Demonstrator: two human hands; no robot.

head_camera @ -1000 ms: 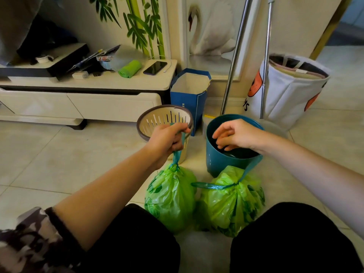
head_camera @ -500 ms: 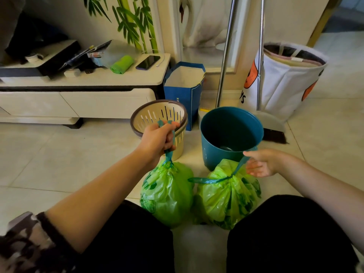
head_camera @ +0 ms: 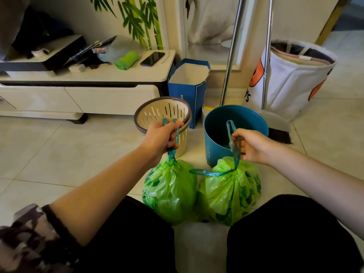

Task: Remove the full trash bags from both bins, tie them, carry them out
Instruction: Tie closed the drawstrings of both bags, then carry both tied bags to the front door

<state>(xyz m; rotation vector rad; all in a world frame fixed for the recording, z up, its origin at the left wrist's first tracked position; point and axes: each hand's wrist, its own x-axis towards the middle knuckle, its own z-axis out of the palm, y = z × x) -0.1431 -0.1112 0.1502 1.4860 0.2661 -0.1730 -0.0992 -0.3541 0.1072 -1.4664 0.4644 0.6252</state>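
Observation:
Two full green trash bags sit tied on the floor between my knees, side by side. My left hand (head_camera: 162, 135) is closed on the teal drawstring of the left bag (head_camera: 169, 191). My right hand (head_camera: 251, 144) grips the drawstring loop of the right bag (head_camera: 228, 191), with one loose string end trailing left. Behind the bags stand the cream slotted bin (head_camera: 155, 113) with a brown rim and the teal bin (head_camera: 212, 152), both without bags inside.
A low white TV cabinet (head_camera: 110, 95) with a phone and clutter runs along the left. A blue paper bag (head_camera: 188, 85), two metal broom poles (head_camera: 229, 62), a dustpan (head_camera: 275, 123) and a white fabric basket (head_camera: 291, 81) stand behind the bins. Tiled floor extends left and right.
My right hand moved from over the teal bin down to the right bag and took hold of its drawstring. My left hand kept its grip on the left bag's string.

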